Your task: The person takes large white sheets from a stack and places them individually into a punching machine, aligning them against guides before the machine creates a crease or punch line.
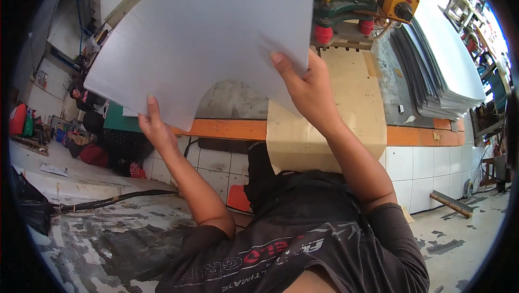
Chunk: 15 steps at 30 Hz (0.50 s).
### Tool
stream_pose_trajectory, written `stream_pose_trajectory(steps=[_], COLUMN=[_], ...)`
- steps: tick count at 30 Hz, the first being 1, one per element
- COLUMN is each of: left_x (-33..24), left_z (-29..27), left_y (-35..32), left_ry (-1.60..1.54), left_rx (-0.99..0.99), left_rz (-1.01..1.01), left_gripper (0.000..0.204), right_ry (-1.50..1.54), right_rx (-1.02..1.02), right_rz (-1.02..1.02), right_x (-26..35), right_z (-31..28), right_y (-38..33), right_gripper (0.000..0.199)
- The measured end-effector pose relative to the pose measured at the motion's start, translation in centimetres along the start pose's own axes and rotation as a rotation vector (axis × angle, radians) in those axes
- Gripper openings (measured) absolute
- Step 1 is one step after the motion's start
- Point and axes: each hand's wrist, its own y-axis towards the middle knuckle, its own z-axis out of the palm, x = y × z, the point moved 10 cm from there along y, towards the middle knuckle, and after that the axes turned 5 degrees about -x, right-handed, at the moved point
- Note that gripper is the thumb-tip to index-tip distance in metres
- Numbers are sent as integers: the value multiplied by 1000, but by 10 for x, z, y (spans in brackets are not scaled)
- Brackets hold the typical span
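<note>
A worktop with an orange front edge [232,128] runs across the middle of the frame, above a paint-patched floor [135,233]. A large pale sheet [189,39] fills the upper centre, raised over the worktop; the left hand's [158,126] fingers pinch its lower left edge, and the right hand's [311,87] fingers grasp its right side, thumb on top. Tan card [330,114] drapes over the edge at centre. A sheet stack [448,60] lies upper right. At far left sits a black bag [33,206], its contents hidden.
</note>
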Motion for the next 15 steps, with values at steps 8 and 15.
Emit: stream_pose_trajectory(steps=[8,15], left_x=[-9,27], left_z=[-7,-24], left_y=[9,5], left_ry=[27,19], left_rx=[-29,-30], left_rz=[5,-10], left_gripper=[41,43], right_ry=[-35,-140], right_rx=[-2,5], right_rz=[-12,76], right_x=[11,-36], right_z=[-3,-9], right_y=[1,-20], right_gripper=[23,23])
